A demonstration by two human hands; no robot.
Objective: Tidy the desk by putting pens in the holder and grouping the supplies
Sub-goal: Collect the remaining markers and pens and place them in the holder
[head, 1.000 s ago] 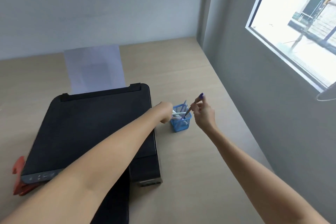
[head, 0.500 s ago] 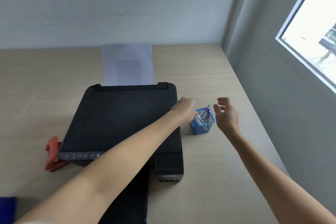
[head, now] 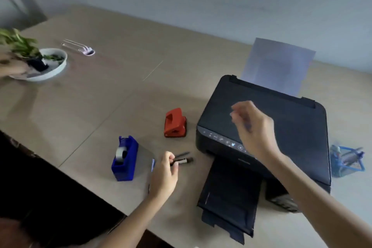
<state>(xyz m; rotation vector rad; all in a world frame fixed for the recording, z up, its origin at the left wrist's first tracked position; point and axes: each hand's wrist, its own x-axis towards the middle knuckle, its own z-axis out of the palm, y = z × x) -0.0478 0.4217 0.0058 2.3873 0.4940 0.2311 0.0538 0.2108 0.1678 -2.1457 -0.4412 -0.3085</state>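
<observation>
Two dark pens (head: 182,158) lie on the desk between the blue tape dispenser (head: 124,159) and the black printer (head: 281,127). My left hand (head: 164,173) pinches their near ends with fingertips closed. My right hand (head: 253,125) hovers blurred over the printer's lid, fingers apart and holding nothing. The blue mesh pen holder (head: 347,162) stands to the right of the printer with several pens in it. A red hole punch (head: 174,123) sits just left of the printer. A small blue object (head: 153,165) shows beside my left hand.
A sheet of paper (head: 277,66) stands in the printer's rear feed, and its output tray (head: 229,197) juts toward the desk's front edge. A white bowl with a plant (head: 48,64) and pale slim items (head: 80,48) lie at the far left.
The view swung left. Both hands left the pen holder: my left hand dropped to the dark pens near the front, and my right hand moved over the printer.
</observation>
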